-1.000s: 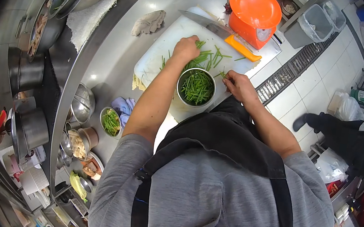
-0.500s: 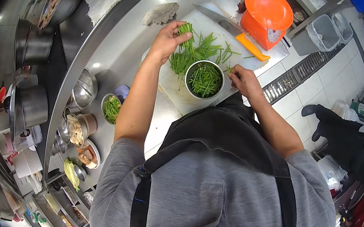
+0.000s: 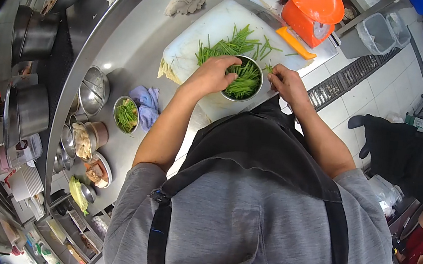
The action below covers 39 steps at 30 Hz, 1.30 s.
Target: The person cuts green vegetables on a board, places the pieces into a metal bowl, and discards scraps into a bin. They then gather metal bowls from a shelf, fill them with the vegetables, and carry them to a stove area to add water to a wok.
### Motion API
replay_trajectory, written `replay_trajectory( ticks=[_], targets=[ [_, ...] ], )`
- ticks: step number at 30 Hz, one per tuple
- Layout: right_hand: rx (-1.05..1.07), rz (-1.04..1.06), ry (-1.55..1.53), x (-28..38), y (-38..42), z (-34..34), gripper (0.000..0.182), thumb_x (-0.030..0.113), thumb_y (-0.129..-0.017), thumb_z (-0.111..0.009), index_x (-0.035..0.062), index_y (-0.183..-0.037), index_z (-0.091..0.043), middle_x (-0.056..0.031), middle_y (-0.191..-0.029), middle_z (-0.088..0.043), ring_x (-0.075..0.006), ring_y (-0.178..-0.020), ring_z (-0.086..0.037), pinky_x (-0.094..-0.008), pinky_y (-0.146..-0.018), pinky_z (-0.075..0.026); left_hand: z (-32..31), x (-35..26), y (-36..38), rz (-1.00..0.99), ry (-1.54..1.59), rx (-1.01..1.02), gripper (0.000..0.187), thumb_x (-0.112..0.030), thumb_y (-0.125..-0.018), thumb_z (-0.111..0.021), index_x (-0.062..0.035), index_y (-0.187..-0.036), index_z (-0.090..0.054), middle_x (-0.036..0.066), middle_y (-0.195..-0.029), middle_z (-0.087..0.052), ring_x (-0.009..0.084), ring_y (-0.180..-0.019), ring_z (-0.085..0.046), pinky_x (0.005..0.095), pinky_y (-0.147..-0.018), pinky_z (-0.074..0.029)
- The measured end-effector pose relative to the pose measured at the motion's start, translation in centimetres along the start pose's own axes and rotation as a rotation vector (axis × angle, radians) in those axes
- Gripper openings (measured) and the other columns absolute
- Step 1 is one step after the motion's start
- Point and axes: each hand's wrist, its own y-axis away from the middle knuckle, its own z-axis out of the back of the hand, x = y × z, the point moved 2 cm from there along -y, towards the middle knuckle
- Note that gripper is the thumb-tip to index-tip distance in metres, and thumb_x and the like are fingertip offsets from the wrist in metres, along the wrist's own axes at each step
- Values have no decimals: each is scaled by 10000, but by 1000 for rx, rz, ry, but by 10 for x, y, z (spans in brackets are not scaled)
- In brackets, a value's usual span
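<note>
Stainless-steel counter (image 3: 137, 47) holds, left to right, 1 small metal bowl (image 3: 115, 110) of greens, 1 crumpled bluish-purple cloth (image 3: 147, 103) and 1 white plastic cutting board (image 3: 188, 43). Left hand (image 3: 210, 77) curls wide over 1 round steel container (image 3: 236, 99) at the board's near edge, fingers among thin cut green stalks (image 3: 246, 81). Right hand (image 3: 288, 84), just beside it, pinches 1 small green bit (image 3: 269, 69) narrowly.

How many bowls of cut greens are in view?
2: the steel bowl at the left hand and the other bowl beside the blue cloth. More may be hidden.
</note>
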Motion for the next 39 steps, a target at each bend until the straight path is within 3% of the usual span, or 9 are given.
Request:
replay_trajectory(
  ticks=[6,10,13,17,20,23,28,36,39],
  targets=[
    [-11,-5,-41,-2,2,-1,187,163,-888,-600,0,-827,-534,-133,-621,-605,-207,-574,-625,-343,-560,-473,-11,3,-2,-176,-182,-96,341,-63,-769,-628,-35,-1109,-621,172,-1152,-610,344,-1002,-601,388,-864,-485],
    [-2,1,-49,-3,3,0,199,161,-909,-591,-2,-812,-528,-66,-624,-583,-125,-580,-587,-282,-556,-473,-21,3,0,-173,-230,136,371,-56,-762,-618,-48,-1133,-616,177,-1173,-597,352,-1069,-566,390,-914,-462],
    [-28,-18,-47,-4,7,2,200,175,-890,-599,-1,-821,-533,-131,-609,-602,-206,-564,-622,-338,-555,-474,5,-3,6,-288,-80,-103,312,-39,-778,-589,-15,-1086,-633,188,-1062,-642,361,-978,-605,400,-883,-476],
    [-20,-22,-47,-9,7,1,203,174,-890,-600,-2,-817,-531,-130,-610,-604,-206,-565,-622,-335,-555,-474,50,35,2,237,-72,-328,272,-180,-791,-638,-1,-994,-667,194,-1048,-654,327,-1000,-617,381,-873,-482],
    [-18,-28,-67,-12,4,-2,205,171,-890,-598,-5,-809,-530,-129,-607,-605,-201,-564,-622,-328,-556,-475,48,101,-16,385,-422,-167,402,-317,-792,-654,27,-999,-656,224,-1052,-650,321,-996,-625,379,-882,-481],
    [-15,-22,-61,-9,3,0,204,165,-890,-598,-8,-805,-533,-123,-602,-601,-195,-558,-615,-323,-554,-473,25,96,-18,495,-341,-69,536,-407,-789,-656,35,-1087,-604,247,-1051,-635,331,-1011,-617,392,-907,-476],
    [-6,-43,-57,-8,3,-1,192,155,-889,-599,-14,-817,-546,-113,-605,-596,-194,-554,-604,-322,-551,-470,-14,85,-36,487,-465,-261,663,-400,-744,-709,-2,-1226,-491,225,-1059,-604,341,-1055,-588,401,-919,-478],
    [-21,-54,-58,-6,3,5,188,149,-890,-600,-14,-817,-543,-115,-609,-599,-191,-556,-608,-319,-556,-473,23,135,-33,372,-110,-315,604,-268,-677,-746,-16,-1189,-550,206,-1053,-653,338,-978,-632,374,-865,-494],
    [-13,-68,-55,-9,-1,2,191,151,-890,-601,-11,-811,-540,-113,-606,-600,-188,-558,-609,-317,-555,-473,28,141,-19,361,291,-316,530,-182,-753,-713,-20,-1223,-530,145,-1044,-658,255,-913,-633,345,-788,-498]
  ],
)
